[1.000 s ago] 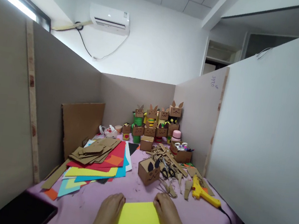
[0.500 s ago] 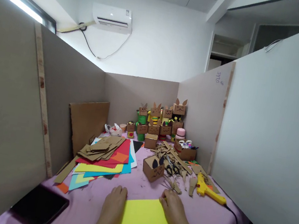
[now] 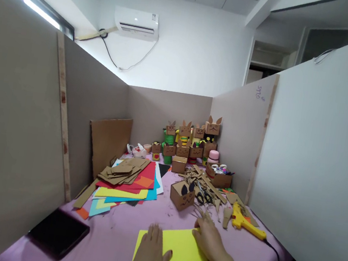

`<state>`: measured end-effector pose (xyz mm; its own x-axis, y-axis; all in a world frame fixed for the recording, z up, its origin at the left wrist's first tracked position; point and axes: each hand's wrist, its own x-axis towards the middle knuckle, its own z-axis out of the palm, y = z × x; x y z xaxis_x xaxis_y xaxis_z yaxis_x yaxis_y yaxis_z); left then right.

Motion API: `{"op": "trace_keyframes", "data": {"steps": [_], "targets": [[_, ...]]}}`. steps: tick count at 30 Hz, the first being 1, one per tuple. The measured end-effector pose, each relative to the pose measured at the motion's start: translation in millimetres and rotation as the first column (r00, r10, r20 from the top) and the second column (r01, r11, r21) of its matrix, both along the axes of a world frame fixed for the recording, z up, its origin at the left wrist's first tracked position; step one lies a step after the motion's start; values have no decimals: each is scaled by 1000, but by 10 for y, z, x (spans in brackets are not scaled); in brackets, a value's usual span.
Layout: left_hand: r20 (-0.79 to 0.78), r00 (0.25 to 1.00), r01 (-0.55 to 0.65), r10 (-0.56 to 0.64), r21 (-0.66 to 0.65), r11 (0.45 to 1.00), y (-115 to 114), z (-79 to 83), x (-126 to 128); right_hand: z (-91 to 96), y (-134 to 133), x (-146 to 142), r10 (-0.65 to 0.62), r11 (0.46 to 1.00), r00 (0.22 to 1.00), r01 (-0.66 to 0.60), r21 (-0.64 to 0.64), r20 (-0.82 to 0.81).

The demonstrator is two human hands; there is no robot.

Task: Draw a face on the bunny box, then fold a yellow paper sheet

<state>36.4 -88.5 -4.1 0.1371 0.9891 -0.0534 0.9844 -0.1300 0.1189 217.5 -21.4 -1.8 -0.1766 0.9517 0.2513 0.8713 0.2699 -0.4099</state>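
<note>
A yellow paper sheet (image 3: pixel 184 258) lies on the pink table cover (image 3: pixel 118 240) close to me. My left hand (image 3: pixel 150 255) rests flat on the sheet's left part with the fingers stretched out. At the sheet's far right corner my right hand (image 3: pixel 208 238) lies with fingers curled over the edge, holding nothing I can make out. A small cardboard box with black ears and a drawn face (image 3: pixel 182 194) stands just beyond the sheet.
Coloured paper and cardboard pieces (image 3: pixel 124 179) are stacked at the left. Scissors (image 3: pixel 205 195) and cardboard scraps lie right of the box, with a yellow glue gun (image 3: pixel 245 222) and its cord. A dark tablet (image 3: pixel 59 232) lies front left. Cardboard figures (image 3: pixel 191 144) fill the back.
My left hand has moved from the sheet's left edge onto the sheet and spread flat. The view has shifted, so the table appears further right.
</note>
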Motion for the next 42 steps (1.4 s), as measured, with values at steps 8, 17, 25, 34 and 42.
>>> {"op": "trace_keyframes", "data": {"steps": [8, 17, 25, 34, 42], "targets": [[-38, 999, -10, 11, 8, 1000, -31, 38, -7, 47, -597, -780, 374, 924, 927, -373, -81, 3], [-34, 999, 16, -13, 103, 995, -38, -29, -32, -157, -506, -236, 257, 952, 962, -235, -196, 94], [-47, 998, 33, -28, 112, 993, -143, -18, -3, -226, -504, -42, 161, 972, 970, -124, -201, 183], [-4, 961, 277, -278, 118, 954, -387, -132, 193, -232, -499, -53, 145, 975, 959, -96, -200, 243], [-113, 909, 416, -402, 148, 897, -533, -204, -339, -272, -502, -57, 146, 976, 961, -100, -194, 237]]}}
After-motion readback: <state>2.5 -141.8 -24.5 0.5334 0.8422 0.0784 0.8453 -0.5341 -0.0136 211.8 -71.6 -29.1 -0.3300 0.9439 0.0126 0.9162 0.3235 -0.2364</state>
